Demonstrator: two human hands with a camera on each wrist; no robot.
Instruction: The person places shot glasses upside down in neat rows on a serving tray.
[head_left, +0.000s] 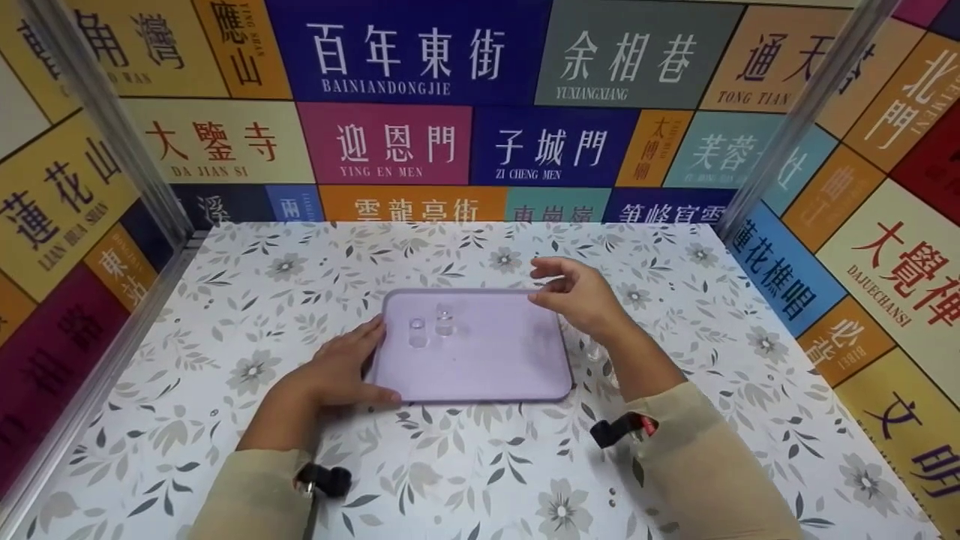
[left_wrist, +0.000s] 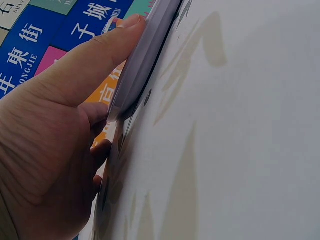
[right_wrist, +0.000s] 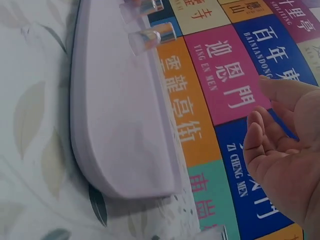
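Observation:
A lilac tray [head_left: 487, 367] lies flat on the table. Two small clear cups [head_left: 418, 334] stand close together on its left half; in the right wrist view the clear cups [right_wrist: 152, 37] show near the top. My left hand [head_left: 337, 371] holds the tray by its left end, the thumb along the front rim and the fingers at the left side. In the left wrist view that thumb [left_wrist: 95, 60] lies on the rim. Loosely bent and holding nothing, my right hand [head_left: 577, 296] hovers by the tray's far right corner, apart from the cups.
Right of the tray, a clear object [head_left: 596, 351] is partly hidden by my right forearm. The table [head_left: 450, 465] has a leaf-and-flower cover. Colourful sign panels [head_left: 420, 142] rise behind it and at both sides, with metal posts [head_left: 795, 120] at the corners.

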